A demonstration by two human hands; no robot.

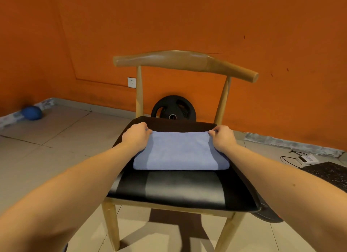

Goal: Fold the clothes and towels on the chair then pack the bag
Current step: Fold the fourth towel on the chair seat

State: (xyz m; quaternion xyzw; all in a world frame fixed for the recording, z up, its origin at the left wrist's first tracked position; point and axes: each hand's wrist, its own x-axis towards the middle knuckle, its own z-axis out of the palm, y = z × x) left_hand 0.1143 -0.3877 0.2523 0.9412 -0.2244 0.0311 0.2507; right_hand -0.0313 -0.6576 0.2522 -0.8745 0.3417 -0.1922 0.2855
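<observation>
Light-blue towel (pixel 180 151) sits folded flat on the chair (pixel 169 189), on the black seat's back half. Left hand (pixel 137 134) pinches its far left corner and right hand (pixel 223 137) its far right corner. Behind the chair, a black weight plate (pixel 173 108) leans on the orange wall.

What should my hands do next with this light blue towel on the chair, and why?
Probably release the far corners: the left hand and right hand pinch them, and the light blue towel already lies folded flat on the black chair seat.
</observation>
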